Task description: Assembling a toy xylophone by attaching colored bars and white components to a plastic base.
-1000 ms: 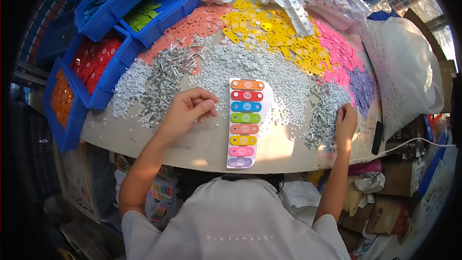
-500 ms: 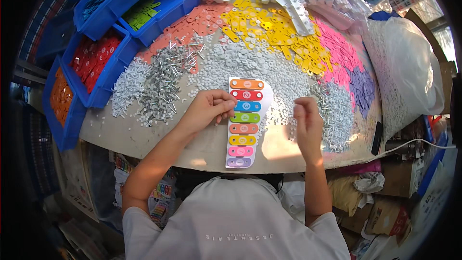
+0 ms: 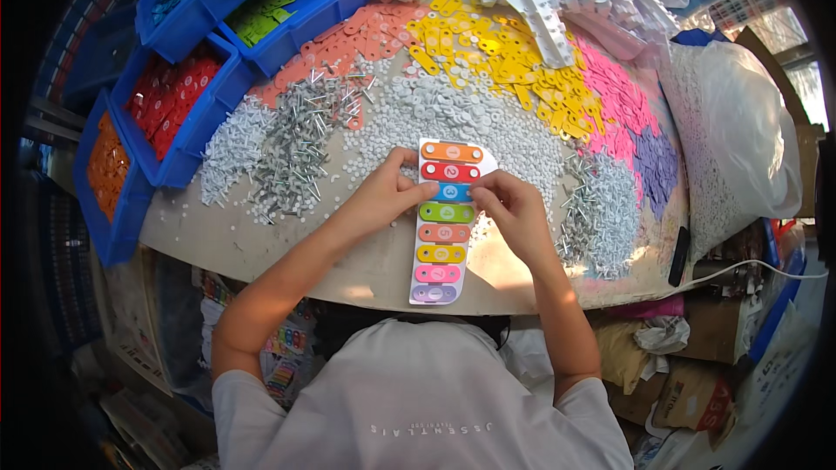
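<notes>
Xylophone (image 3: 447, 233), left hand (image 3: 381, 198) and right hand (image 3: 520, 213) at its blue bar (image 3: 451, 192), each grip's contents indiscernible; metal pins (image 3: 296, 152) leftward, white discs (image 3: 444, 104) beyond.

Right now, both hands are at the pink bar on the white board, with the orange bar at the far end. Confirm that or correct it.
Wrong bar: the head view shows the left hand and right hand at the blue bar on the white board, with the orange bar at the far end.

The person wears a pale grey short-sleeved T-shirt (image 3: 418, 374) with small white lettering (image 3: 433, 428).
</notes>
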Demonstrator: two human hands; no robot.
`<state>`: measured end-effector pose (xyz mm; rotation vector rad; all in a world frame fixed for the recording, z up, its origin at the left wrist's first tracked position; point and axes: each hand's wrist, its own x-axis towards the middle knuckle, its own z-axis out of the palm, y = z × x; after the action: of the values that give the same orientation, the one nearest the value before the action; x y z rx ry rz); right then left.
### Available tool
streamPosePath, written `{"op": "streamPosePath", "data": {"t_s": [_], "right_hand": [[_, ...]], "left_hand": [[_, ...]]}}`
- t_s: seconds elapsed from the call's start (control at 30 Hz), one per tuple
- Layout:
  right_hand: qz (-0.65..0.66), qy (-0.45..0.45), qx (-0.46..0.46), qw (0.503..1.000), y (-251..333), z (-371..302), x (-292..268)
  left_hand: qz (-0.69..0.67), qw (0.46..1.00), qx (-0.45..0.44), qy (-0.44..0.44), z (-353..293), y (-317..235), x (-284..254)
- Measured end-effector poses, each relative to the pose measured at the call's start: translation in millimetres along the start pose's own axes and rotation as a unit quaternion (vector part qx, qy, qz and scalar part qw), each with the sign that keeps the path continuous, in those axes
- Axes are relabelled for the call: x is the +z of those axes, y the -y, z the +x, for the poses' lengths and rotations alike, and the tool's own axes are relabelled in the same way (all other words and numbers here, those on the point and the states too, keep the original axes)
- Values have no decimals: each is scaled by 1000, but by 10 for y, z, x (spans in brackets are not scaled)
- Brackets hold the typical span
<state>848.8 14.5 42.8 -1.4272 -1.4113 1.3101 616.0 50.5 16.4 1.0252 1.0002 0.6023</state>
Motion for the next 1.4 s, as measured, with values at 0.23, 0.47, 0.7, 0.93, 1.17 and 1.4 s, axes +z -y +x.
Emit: {"op": "streamPosePath", "data": {"t_s": [0.23, 0.47, 0.7, 0.93, 1.17, 1.4], "right_hand": [[-205, 0, 89, 975, 141, 167, -146], [-15, 54, 142, 988, 58, 186, -75], [-46, 50, 118, 991, 14, 177, -55], [-232, -149, 1, 961, 164, -81, -277], [-574, -331, -83, 744, -284, -807, -1615], [-564, -316, -55, 761, -805, -907, -1814]], "left_hand": [[59, 996, 36, 49, 148, 68, -134], [92, 990, 49, 99, 203, 6, -114], [44, 993, 60, 90, 134, -13, -72], [193, 969, 139, -70, -124, -184, -345], [525, 689, 295, -403, -424, -402, -1653], [591, 656, 259, -390, -372, -195, -1839]]}}
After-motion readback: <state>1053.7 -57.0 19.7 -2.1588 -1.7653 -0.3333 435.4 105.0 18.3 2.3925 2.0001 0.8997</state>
